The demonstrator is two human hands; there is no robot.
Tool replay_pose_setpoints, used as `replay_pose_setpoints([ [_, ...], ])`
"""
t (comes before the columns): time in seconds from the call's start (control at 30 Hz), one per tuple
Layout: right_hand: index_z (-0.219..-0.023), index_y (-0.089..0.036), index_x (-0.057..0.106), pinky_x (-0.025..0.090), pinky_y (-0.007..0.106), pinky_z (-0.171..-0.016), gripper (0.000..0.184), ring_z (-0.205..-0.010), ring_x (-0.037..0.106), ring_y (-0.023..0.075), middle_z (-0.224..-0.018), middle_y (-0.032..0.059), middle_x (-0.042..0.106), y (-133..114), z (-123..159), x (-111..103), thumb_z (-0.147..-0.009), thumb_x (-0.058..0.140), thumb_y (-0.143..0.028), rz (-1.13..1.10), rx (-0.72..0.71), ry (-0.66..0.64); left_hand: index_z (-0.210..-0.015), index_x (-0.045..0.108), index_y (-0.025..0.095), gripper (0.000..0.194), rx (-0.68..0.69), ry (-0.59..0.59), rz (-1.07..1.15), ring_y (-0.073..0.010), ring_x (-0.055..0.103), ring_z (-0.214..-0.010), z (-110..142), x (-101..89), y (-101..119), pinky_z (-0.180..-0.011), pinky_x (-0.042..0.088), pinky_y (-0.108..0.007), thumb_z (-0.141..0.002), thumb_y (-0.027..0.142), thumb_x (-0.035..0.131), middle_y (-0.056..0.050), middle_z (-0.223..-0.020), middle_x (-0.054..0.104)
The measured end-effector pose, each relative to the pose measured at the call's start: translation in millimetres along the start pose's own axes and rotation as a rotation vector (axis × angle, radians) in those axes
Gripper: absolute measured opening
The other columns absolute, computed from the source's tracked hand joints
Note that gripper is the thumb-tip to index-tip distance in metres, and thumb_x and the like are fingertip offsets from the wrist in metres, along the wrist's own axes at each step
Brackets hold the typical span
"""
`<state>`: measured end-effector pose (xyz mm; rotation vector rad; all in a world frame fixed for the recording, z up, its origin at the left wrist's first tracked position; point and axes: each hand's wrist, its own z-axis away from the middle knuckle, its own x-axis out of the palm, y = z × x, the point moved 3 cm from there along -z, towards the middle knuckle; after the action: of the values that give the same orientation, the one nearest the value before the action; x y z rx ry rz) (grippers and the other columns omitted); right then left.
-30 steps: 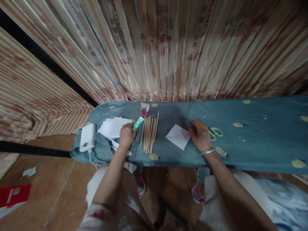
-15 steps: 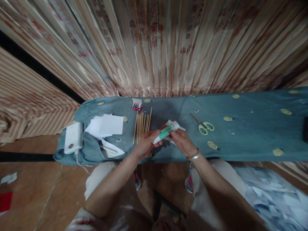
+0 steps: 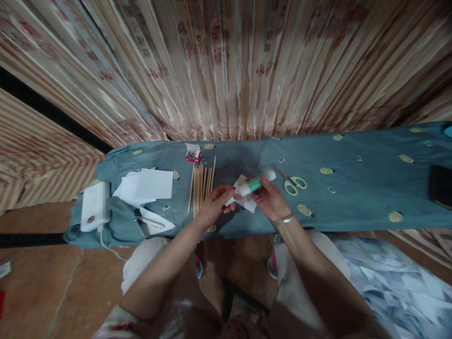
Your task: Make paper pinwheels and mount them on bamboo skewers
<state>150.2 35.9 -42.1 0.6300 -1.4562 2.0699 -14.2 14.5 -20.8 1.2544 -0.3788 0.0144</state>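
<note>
My right hand [image 3: 270, 200] is closed around a glue stick [image 3: 254, 184] with a green label and white ends. The stick lies tilted, its right end higher. My left hand [image 3: 217, 203] is closed at the stick's lower left, pinching a small white piece [image 3: 229, 201] that looks like the glue stick's cap, apart from the stick. Under and behind the stick, partly hidden, lies a piece of white paper [image 3: 250, 205] on the table. Just left of my left hand is a row of several thin wooden sticks [image 3: 199, 186].
Green-handled scissors [image 3: 291, 184] lie right of my hands. A small red box of metal bits [image 3: 193, 154] sits behind the sticks. White paper sheets [image 3: 151, 184], a folded paper with a tool [image 3: 155, 222] and a white corded device [image 3: 95, 207] are left. A black object [image 3: 440, 186] is far right.
My hands have moved apart, and the white cap-like piece has come off the glue stick into my left hand. The right hand has lifted the stick rightward. The view has shifted slightly right.
</note>
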Motion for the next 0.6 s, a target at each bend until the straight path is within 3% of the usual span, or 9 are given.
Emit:
replay_pose_setpoints([
  [0.07,-0.073,-0.019,0.067,0.042,0.015,-0.040,0.038,-0.056,0.058,0.0069,-0.073,-0.0015,0.072,-5,-5,-6,-0.062,0.087,-0.049,-0.105,0.044,0.067,-0.095,0.057,0.017,0.036,0.081,0.063,-0.207,-0.0089,0.053,-0.054,-4,-9.6,4,-0.047,0.036,-0.020,-0.082,0.049,0.065,-0.005,-0.083,0.070],
  [0.17,-0.075,-0.018,0.065,0.038,0.012,-0.034,0.037,-0.048,0.054,0.0046,-0.069,-0.0016,0.069,-9,-9,-10,-0.071,0.080,-0.051,-0.183,0.144,0.088,-0.095,0.062,0.018,0.019,0.223,0.157,-0.749,-0.0131,0.059,-0.065,-14,-24.3,12,-0.063,0.046,-0.026,-0.086,0.035,0.062,-0.003,-0.089,0.069],
  [0.3,-0.080,-0.019,0.063,0.042,0.011,-0.035,0.029,-0.047,0.053,0.0037,-0.071,-0.0017,0.069,-11,-9,-10,-0.080,0.074,-0.045,-0.244,0.223,0.042,-0.102,0.065,0.019,0.019,0.319,0.139,-1.253,-0.0219,0.066,-0.092,-31,-33.0,15,-0.087,0.051,-0.037,-0.083,0.023,0.066,-0.007,-0.106,0.070],
  [0.4,-0.082,-0.019,0.062,0.046,0.011,-0.038,0.019,-0.048,0.054,0.0038,-0.075,-0.0016,0.070,-15,-8,-10,-0.081,0.075,-0.034,-0.257,0.209,0.025,-0.109,0.064,0.018,0.027,0.351,0.113,-1.397,-0.0253,0.065,-0.108,-41,-34.3,12,-0.096,0.051,-0.040,-0.083,0.018,0.065,-0.010,-0.118,0.067],
  [0.6,-0.080,-0.019,0.061,0.050,0.012,-0.043,0.010,-0.054,0.056,0.0050,-0.080,0.0005,0.071,-27,-6,-14,-0.080,0.071,-0.020,-0.269,0.188,0.057,-0.123,0.057,0.016,0.042,0.384,0.168,-1.439,-0.0265,0.063,-0.113,-49,-37.5,5,-0.100,0.050,-0.041,-0.081,0.013,0.064,-0.012,-0.125,0.063],
])
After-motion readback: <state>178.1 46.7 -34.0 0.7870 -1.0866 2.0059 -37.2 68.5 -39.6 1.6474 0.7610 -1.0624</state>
